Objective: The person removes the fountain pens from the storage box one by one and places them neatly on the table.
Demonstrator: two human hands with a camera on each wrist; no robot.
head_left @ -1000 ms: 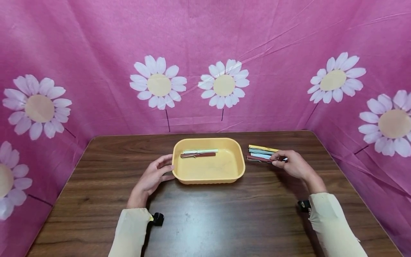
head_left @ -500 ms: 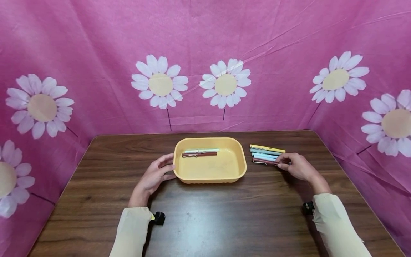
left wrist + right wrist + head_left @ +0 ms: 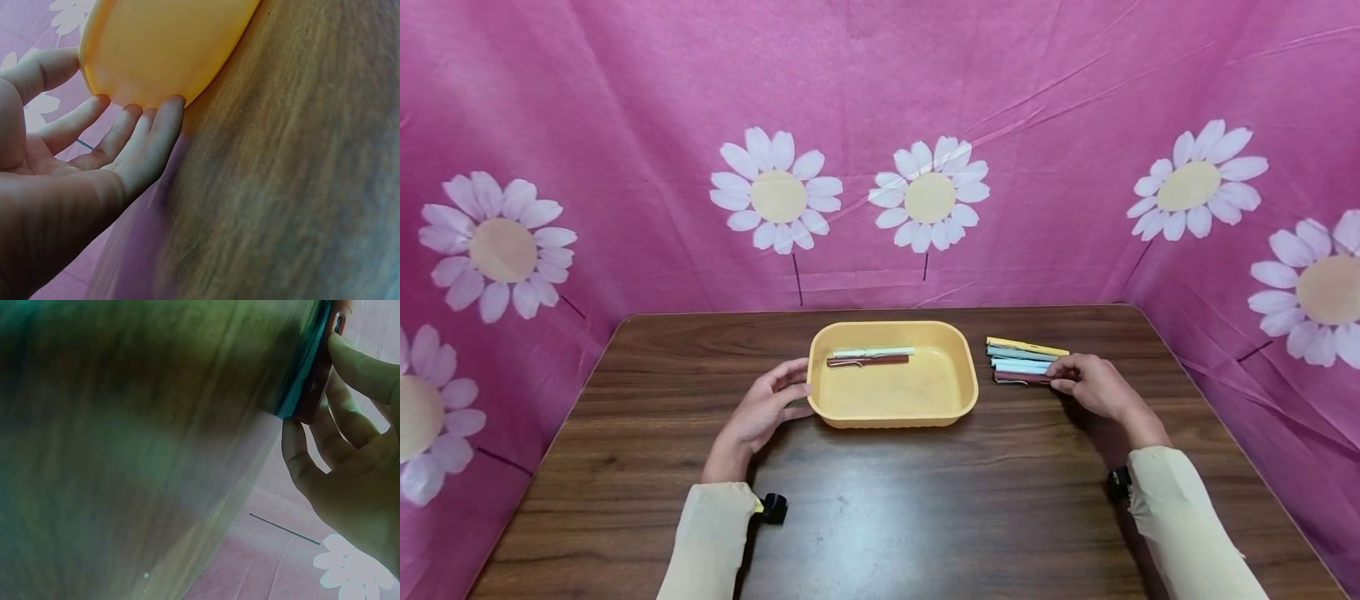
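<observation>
In the head view a yellow plastic tray (image 3: 895, 420) stands mid-table, holding a pale green pen (image 3: 891, 352) and a dark red pen (image 3: 880, 360). My left hand (image 3: 766, 410) touches its left end; in the left wrist view the loosely spread fingertips meet the outer wall (image 3: 150, 69) and the thumb is at the rim. Right of the tray lies a row of pens: yellow (image 3: 1028, 346), grey-blue (image 3: 1018, 353), light blue (image 3: 1017, 365) and a second dark red pen (image 3: 1019, 378) nearest me. My right hand (image 3: 1099, 388) pinches this dark red pen by its right end.
The brown wooden table (image 3: 880, 508) reaches back to a pink curtain (image 3: 850, 75) printed with white daisies, which also hangs along both sides. Black wrist bands (image 3: 772, 508) with cameras sit below both hands.
My right hand has slid slightly rightward, and the dark red pen it pinches has shifted right against the other pens. The left hand keeps its place at the tray.
</observation>
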